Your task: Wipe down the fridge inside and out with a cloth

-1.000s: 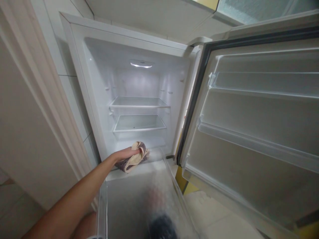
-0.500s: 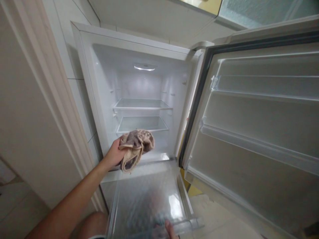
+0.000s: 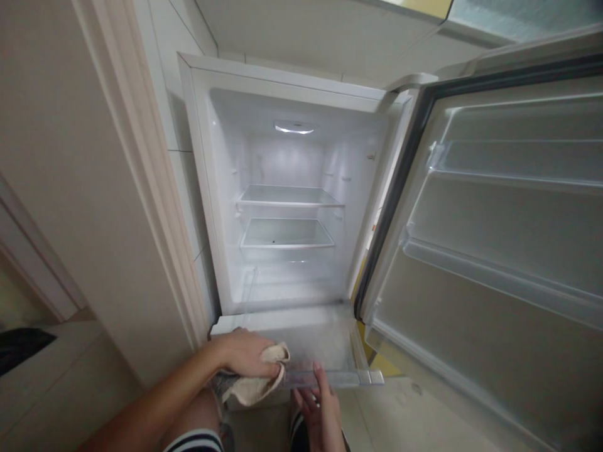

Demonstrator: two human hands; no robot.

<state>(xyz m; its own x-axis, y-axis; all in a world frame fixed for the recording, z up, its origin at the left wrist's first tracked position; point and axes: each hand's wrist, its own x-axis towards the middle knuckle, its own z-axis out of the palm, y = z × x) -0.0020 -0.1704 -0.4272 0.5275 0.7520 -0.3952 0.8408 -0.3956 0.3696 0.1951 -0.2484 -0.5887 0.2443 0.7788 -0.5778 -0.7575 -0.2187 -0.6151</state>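
Note:
My left hand is closed on a beige and grey-brown cloth, pressed to the left end of a clear plastic fridge drawer. Part of the cloth hangs below the drawer's front. At the front rim, my right hand grips the drawer, thumb over the edge and fingers underneath. The drawer sticks partly out of the bottom of the white fridge, its rear part inside.
Two shelves, an upper one and a lower one, sit inside the lit fridge. The fridge door stands wide to the right, with clear door racks. A wooden door frame rises on the left. My knees are below the drawer.
The drawer has slid inward, toward the fridge. My left hand has brought the cloth down from in front of the shelves to the drawer's left front. My right hand stays on the rim.

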